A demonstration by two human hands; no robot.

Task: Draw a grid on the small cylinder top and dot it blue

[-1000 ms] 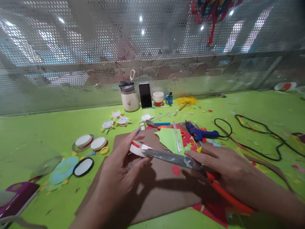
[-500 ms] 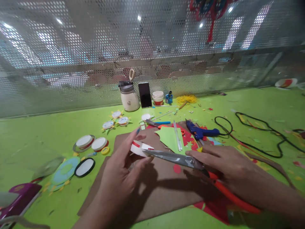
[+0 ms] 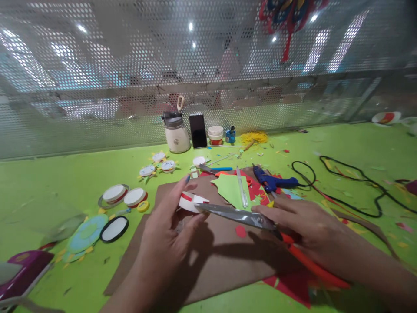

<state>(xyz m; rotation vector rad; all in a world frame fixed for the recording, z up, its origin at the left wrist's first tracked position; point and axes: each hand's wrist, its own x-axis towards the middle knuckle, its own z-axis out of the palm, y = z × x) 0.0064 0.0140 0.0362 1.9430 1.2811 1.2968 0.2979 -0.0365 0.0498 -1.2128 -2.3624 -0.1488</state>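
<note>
Between the fingers and thumb of my left hand (image 3: 171,230) is a small white ring-shaped piece with red marks (image 3: 192,202), perhaps a strip cut from a cup. My right hand (image 3: 302,221) grips large scissors (image 3: 237,215) with red-orange handles. The blades point left and look nearly closed, their tips at the edge of the white piece. Whether the tips cut into it I cannot tell. Both hands are over a brown cardboard sheet (image 3: 224,269), where a small red paper dot (image 3: 241,231) lies.
Light-green paper (image 3: 231,189) with a clear pen, a blue glue gun (image 3: 275,180) and its black cord lie right of centre. White lids (image 3: 114,192) and a light-blue paper ring (image 3: 85,234) are at left. A jug (image 3: 177,134) and a phone (image 3: 198,131) stand behind.
The view has shifted very slightly. Both hands, the white piece and the scissors keep almost the same position relative to each other.
</note>
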